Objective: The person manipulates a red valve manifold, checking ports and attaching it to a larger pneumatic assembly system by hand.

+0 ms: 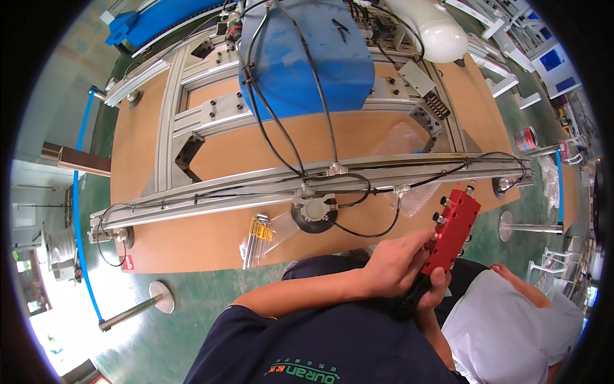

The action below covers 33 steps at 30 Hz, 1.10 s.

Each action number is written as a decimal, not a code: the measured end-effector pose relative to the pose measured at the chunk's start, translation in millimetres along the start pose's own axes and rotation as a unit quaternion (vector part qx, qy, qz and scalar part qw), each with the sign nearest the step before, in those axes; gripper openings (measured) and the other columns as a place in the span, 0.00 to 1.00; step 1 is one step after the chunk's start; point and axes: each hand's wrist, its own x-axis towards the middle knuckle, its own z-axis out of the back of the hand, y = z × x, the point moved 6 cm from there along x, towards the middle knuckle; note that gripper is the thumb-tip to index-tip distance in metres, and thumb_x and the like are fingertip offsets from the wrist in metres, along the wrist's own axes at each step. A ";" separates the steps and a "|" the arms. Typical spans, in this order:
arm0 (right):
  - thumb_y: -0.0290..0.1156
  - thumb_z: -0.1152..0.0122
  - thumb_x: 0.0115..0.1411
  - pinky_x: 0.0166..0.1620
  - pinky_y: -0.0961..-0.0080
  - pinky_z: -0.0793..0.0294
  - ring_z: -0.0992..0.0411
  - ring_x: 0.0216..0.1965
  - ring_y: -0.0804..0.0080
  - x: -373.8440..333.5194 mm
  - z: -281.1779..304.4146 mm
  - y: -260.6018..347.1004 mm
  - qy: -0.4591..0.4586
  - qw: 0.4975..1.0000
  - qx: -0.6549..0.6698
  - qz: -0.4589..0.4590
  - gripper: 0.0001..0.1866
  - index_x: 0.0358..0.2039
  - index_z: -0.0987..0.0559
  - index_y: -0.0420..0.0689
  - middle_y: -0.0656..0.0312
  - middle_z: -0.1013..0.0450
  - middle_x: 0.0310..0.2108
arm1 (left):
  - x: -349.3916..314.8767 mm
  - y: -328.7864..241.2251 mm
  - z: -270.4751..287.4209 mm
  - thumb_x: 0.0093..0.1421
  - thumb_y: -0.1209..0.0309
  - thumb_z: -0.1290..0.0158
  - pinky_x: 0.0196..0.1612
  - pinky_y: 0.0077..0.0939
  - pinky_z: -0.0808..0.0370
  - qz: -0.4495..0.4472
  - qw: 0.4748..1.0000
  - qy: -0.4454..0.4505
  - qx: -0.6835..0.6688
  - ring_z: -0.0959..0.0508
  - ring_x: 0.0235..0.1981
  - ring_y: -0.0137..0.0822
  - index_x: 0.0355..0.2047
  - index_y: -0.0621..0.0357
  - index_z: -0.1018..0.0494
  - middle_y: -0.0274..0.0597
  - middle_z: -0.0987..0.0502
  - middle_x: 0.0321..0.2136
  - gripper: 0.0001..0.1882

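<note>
A red metal block [453, 232] with silver push-in air fittings along its sides is held up close to my body, tilted. My right hand [435, 293] grips its lower end, with the thumb on the front face. My left hand [400, 259] is closed at the block's left side, its fingertips against the edge below the fittings; part of its grip is hidden. A dark part [409, 299] shows below the hands, too shaded to make out. In front lies an aluminium profile beam [256, 200] with black air hoses and a round suction cup [313, 214].
A set of hex keys [258, 237] lies on the brown tabletop [185, 249]. Behind the beam stands a frame with a blue housing [307, 70] and a white tank [435, 32]. Blue belt barriers [83, 224] flank the table. Another person [511, 320] is close at my right.
</note>
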 end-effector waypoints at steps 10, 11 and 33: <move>0.40 0.43 0.55 0.44 0.75 0.29 0.28 0.39 0.72 1.0 -0.1 4.0 -0.040 0.997 0.058 0.027 0.22 0.44 0.26 0.34 0.57 0.26 0.39 | 5.5 -0.9 -0.9 0.58 0.81 0.54 0.32 0.30 0.27 0.071 0.997 0.023 -0.035 0.24 0.28 0.46 0.54 0.65 0.42 0.49 0.27 0.29 0.22; 0.40 0.43 0.55 0.44 0.75 0.29 0.28 0.39 0.71 0.5 1.1 3.7 -0.031 0.998 0.052 0.024 0.22 0.44 0.26 0.34 0.56 0.26 0.40 | 5.1 0.2 -1.2 0.59 0.80 0.55 0.32 0.30 0.27 0.082 0.995 0.029 -0.039 0.24 0.27 0.45 0.55 0.65 0.43 0.49 0.27 0.29 0.22; 0.38 0.45 0.58 0.29 0.85 0.32 0.31 0.25 0.82 104.2 32.3 -43.9 0.046 0.989 0.010 -0.139 0.15 0.36 0.24 0.38 0.65 0.27 0.28 | 79.6 66.6 61.1 0.55 0.71 0.47 0.34 0.29 0.29 0.062 0.960 -0.014 0.273 0.26 0.29 0.39 0.44 0.67 0.30 0.46 0.27 0.27 0.17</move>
